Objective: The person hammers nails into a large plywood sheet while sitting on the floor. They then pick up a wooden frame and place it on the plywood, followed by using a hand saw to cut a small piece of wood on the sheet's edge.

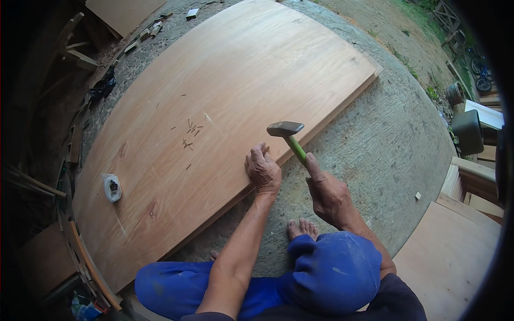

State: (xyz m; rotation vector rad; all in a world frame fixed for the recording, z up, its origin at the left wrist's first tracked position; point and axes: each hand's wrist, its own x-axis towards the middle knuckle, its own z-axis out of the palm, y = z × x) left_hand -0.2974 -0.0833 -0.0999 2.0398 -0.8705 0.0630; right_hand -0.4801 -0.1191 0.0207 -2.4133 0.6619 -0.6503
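Note:
My right hand [330, 197] is wrapped round the green handle of a hammer [285, 129]. The hammer's dark metal head is raised over the near edge of a large plywood panel [235, 69]. My left hand [263, 170] rests on the panel close to that edge, fingers pinched together. Whatever sits between those fingertips is too small or hidden to make out. Farther left on the panel, several loose nails [191, 128] lie scattered. A small clear plastic bag [112, 188] with dark contents stands near the panel's left part.
Rough concrete floor [369, 144] surrounds the panel, and my bare foot [302, 229] is on it. Another wooden sheet [450, 262] lies at the lower right, beside wooden frames [471, 179] and a dark container [467, 132]. Wood scraps [151, 31] and a black bag [103, 84] are at the upper left.

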